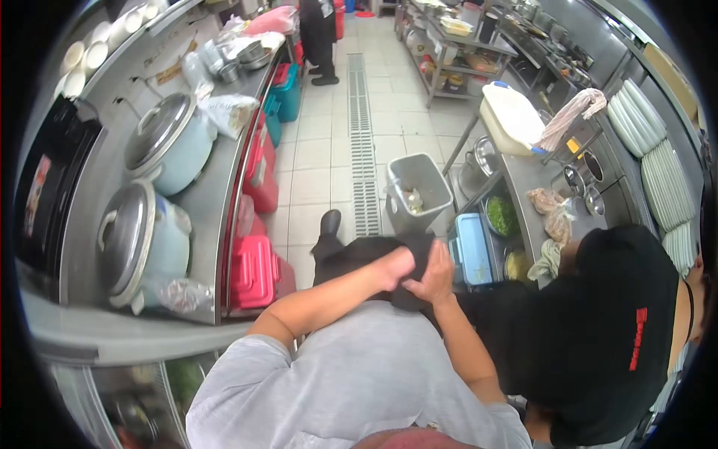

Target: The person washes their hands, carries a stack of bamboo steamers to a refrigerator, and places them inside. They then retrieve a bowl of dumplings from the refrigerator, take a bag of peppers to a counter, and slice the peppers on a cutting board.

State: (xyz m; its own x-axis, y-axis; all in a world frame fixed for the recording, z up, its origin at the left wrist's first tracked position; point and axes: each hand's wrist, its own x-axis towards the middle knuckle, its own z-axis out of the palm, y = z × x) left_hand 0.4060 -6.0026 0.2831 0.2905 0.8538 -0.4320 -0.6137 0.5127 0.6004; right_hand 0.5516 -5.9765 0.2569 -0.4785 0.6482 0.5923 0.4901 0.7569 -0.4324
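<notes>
My left hand (398, 266) is in front of my body, over my dark trousers, with its fingers blurred and partly turned from view. Close beside it on the right, my right hand (436, 275) has its fingers stretched out and the thumb apart, and nothing shows in it. Whether the hands touch is hard to tell. Just beyond them on the floor stands a grey bin (419, 196) with some scraps inside.
Two large lidded pots (173, 150) stand on the left counter, above red tubs (254, 273). A person in black (591, 329) is close on my right, beside a steel bench (523, 176). Stacked plates (666, 179) line the right. A floor drain (360, 142) runs ahead toward another person (318, 37).
</notes>
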